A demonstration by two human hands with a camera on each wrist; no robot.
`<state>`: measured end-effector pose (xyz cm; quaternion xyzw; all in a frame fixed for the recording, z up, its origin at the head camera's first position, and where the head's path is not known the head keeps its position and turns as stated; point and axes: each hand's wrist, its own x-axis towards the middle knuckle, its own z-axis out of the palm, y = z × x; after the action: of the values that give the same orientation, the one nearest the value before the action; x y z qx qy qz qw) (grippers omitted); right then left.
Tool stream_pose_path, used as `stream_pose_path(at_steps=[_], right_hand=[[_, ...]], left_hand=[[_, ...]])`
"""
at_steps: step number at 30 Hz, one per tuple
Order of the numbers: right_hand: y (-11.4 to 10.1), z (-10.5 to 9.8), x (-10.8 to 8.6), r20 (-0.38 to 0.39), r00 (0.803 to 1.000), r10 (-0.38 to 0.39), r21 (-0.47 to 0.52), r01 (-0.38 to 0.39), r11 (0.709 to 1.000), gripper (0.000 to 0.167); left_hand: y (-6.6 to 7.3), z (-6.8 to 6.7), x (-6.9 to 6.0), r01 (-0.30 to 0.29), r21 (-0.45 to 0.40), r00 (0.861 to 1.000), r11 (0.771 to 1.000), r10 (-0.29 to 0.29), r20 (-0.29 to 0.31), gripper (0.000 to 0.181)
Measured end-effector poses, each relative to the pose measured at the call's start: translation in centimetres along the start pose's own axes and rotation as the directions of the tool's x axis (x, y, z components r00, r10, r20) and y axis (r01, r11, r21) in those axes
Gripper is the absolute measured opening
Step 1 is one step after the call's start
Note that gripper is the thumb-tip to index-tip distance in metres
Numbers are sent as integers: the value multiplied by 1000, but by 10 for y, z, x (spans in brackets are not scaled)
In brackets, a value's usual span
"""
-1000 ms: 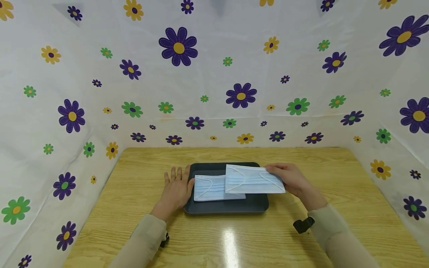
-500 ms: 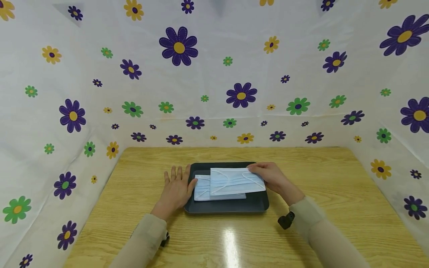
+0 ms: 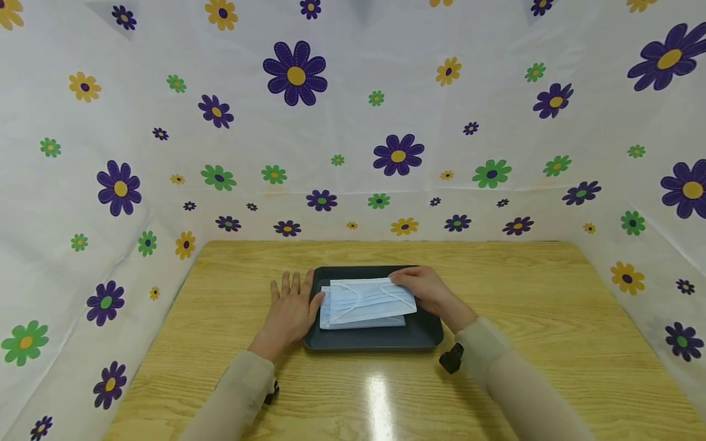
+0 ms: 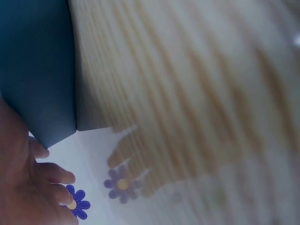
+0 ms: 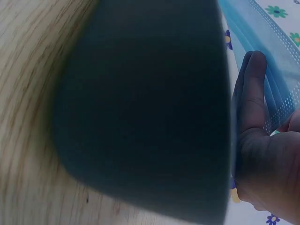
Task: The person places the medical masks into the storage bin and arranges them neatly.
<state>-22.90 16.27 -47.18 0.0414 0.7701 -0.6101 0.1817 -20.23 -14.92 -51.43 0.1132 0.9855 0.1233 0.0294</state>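
Note:
A dark grey tray [image 3: 375,340] sits on the table, and a light blue face mask [image 3: 325,313] lies flat in its left part. Above that one, and covering most of it, a second pleated blue face mask [image 3: 366,300] is held slightly tilted, its white ear loops showing. My right hand [image 3: 427,293] pinches this upper mask at its right end; the right wrist view also shows the mask [image 5: 274,75] against the fingers. At the tray's left side rests my left hand [image 3: 288,315], fingers straight and spread, thumb over the rim.
The wooden table [image 3: 529,306] extends around the tray on all sides. Behind it and to both sides hangs a white cloth [image 3: 342,128] printed with flowers. Each wrist carries a small black camera [image 3: 452,358].
My right hand has carried the held mask leftward, over the mask in the tray, covering more of it. My left hand has stayed in place.

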Motion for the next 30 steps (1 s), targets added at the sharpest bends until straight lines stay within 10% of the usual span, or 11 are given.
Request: stream_pose_path(at_steps=[30], right_hand=[[0,26,7,-40,998,42,-50,-44,998,30]], left_hand=[[1,-3,-2,0,3,1000,1000,0,1,70]])
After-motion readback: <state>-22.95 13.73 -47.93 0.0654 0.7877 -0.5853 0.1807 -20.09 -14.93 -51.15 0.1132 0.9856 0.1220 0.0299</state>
